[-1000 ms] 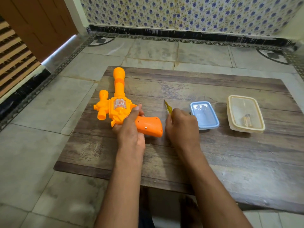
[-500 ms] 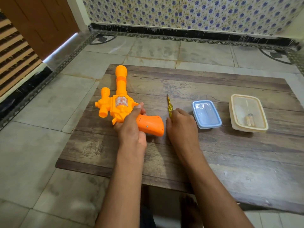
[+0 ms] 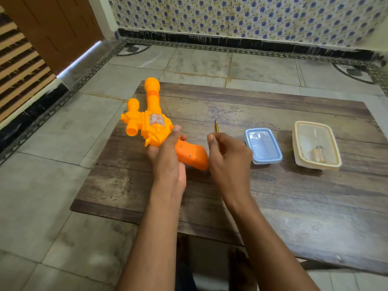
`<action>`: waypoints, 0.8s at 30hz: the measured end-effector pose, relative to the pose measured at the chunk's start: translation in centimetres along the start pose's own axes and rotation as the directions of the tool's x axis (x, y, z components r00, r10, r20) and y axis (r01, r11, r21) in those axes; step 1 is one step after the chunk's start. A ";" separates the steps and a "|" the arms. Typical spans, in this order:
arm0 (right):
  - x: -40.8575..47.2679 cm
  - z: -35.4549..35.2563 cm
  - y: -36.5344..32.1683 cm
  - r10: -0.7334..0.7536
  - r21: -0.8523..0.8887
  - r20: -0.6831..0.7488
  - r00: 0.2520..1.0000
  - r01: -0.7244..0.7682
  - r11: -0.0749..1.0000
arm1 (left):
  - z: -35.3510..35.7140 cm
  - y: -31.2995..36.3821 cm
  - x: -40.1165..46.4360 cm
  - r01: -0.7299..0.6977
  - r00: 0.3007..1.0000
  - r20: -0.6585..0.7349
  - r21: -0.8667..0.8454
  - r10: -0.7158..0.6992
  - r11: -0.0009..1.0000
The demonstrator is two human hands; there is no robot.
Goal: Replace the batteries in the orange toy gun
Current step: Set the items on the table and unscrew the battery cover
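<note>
The orange toy gun [image 3: 154, 122] lies at the left of the wooden board [image 3: 273, 196], barrel pointing away from me. My left hand [image 3: 168, 156] grips it where the body meets the handle [image 3: 192, 155], which shows a small screw. My right hand [image 3: 228, 158] is just right of the handle and holds a thin yellow screwdriver [image 3: 216, 127], whose tip points away from me; most of its handle is hidden in my fingers. A battery [image 3: 318, 154] lies in the cream container [image 3: 298, 131] at the right.
A blue lidded container [image 3: 263, 145] sits between my right hand and the cream one. The board lies on a tiled floor [image 3: 52, 164], with a patterned wall behind and a brown door [image 3: 52, 28] at the far left.
My right hand has lifted off the board with the screwdriver and turned, so its fingers now curl upward. The gun's handle has tilted up slightly in my left hand.
</note>
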State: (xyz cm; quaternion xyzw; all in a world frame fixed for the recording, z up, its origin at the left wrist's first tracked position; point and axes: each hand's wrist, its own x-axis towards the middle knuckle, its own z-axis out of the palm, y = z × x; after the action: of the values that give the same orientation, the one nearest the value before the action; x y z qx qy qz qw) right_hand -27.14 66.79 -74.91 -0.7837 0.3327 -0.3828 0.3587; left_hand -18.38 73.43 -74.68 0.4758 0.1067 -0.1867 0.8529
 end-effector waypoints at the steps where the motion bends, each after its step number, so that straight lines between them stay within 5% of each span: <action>1: -0.1 0.4 -0.1 0.125 0.096 0.072 0.990 -0.131 0.987 | 0.0 0.0 0.0 -0.023 0.999 0.028 0.028 0.023 0.999; 4: -0.5 1.6 -0.3 0.379 0.304 0.256 0.889 -0.446 0.842 | 0.0 0.0 -0.1 -0.106 0.984 0.158 0.134 0.084 0.985; 7: -0.2 1.8 -0.3 0.476 0.476 0.393 0.787 -0.617 0.627 | 0.0 -0.4 0.1 -0.283 0.939 0.282 0.321 0.194 0.904; 12: -0.4 1.2 -0.6 0.478 0.564 0.557 0.679 -0.732 0.384 | 0.4 -1.0 0.5 -0.464 0.871 0.433 0.568 0.233 0.680; 17: -0.2 1.3 -0.5 0.582 0.608 0.562 0.588 -0.771 0.192 | 1.2 -1.1 -1.1 -0.565 0.822 0.500 0.662 0.271 0.493; 24: -0.4 1.0 -0.6 0.558 0.656 0.624 0.548 -0.755 0.009 | 1.3 -0.9 -1.7 -0.594 0.802 0.529 0.652 0.278 0.472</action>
State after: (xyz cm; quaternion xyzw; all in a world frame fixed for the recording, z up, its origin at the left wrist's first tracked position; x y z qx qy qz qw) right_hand -26.34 67.71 -75.04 -0.2431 0.3642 -0.2045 0.8755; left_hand -20.26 72.23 -74.12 0.7718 -0.2686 -0.0670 0.5724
